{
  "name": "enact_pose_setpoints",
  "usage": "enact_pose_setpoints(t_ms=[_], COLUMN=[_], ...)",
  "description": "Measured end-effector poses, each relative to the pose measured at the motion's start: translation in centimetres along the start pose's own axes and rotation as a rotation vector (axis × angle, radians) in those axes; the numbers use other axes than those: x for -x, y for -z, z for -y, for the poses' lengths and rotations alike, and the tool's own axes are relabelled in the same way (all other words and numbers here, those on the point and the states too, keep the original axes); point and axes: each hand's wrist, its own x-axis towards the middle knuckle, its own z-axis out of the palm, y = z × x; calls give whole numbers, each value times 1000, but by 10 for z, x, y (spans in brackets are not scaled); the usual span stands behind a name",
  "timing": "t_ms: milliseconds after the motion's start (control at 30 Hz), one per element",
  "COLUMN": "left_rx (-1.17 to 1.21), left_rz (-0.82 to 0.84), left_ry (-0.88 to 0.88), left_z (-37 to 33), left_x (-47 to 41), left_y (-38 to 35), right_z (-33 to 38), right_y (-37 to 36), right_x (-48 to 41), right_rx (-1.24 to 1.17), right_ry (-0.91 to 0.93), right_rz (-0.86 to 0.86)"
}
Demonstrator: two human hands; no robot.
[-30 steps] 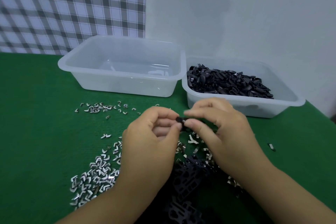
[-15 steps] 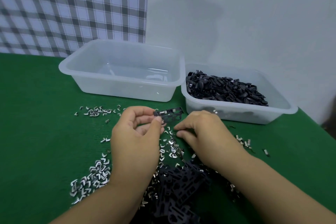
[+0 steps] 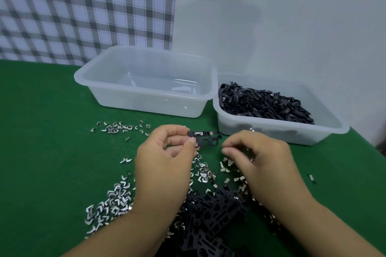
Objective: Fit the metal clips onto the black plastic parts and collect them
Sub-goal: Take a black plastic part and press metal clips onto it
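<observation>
Head view, nearest first: a pile (image 3: 211, 221) of black plastic parts lies between the forearms, close in, so either hand can draw from it. Clips (image 3: 110, 204) are strewn over the green cloth (image 3: 41, 152) to the left of the pile and beyond it, spread thin, probably so that single ones can be picked out.

Above them the left hand (image 3: 165, 165) pinches one part (image 3: 205, 137) by its end between thumb and forefinger. It holds the part raised and roughly level, with the free end toward the right hand (image 3: 261, 160), which leaves that end clear for fitting. A metal glint along the part's top edge may be a clip already on it, but it is too small to be sure.

The right hand hovers just beside the part, low over the clips, fingers curled and thumb meeting forefinger. The fingertips are blurred, so I cannot tell whether a clip sits in that pinch.

Farther back two clear tubs stand side by side. The right tub (image 3: 282, 131) holds a heap of black pieces (image 3: 265, 106), likely the collected ones, and the left tub (image 3: 146, 102) stands beside it. Behind them are a plaid curtain (image 3: 83, 10) and a pale wall (image 3: 292, 16).
</observation>
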Motion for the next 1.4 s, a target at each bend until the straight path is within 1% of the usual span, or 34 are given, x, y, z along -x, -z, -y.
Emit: enact_pose_setpoints(t_ms=[33, 100, 233, 367, 533, 700, 833, 933, 1100, 1233, 1400], left_rx=[-10, -29, -94, -122, -113, -105, -108, -108, -57, 0, -61], left_rz=[16, 49, 92, 124, 160, 177, 187, 209, 224, 204, 235], left_ry=[3, 7, -19, -36, -50, -54, -57, -46, -7, 35, -5], left_z=[0, 0, -2, -3, -3, -2, -2, -2, -2, -2, -4], left_x=[1, 2, 6, 7, 9, 11, 11, 11, 10, 9, 11], left_y=[0, -2, -4, -5, -5, -6, -6, -6, -5, -6, -6], right_z=[-1, -3, -2, -4, -7, -6, -6, -7, -7, -6, -6], right_y=[2, 2, 1, -2, -4, -5, -5, -6, -6, -5, -3], right_x=[4, 7, 7, 6, 6, 6, 6, 6, 6, 5, 5], right_rx=[-3, -3, -55, -83, -100, -100, -62, 10, 51, 19, 0], right_ry=[14, 52, 92, 105, 75, 100, 111, 136, 156, 109, 67], right_rz=[-74, -163, -216, -214, -203, -214, -222, -218, -207, -175, -149])
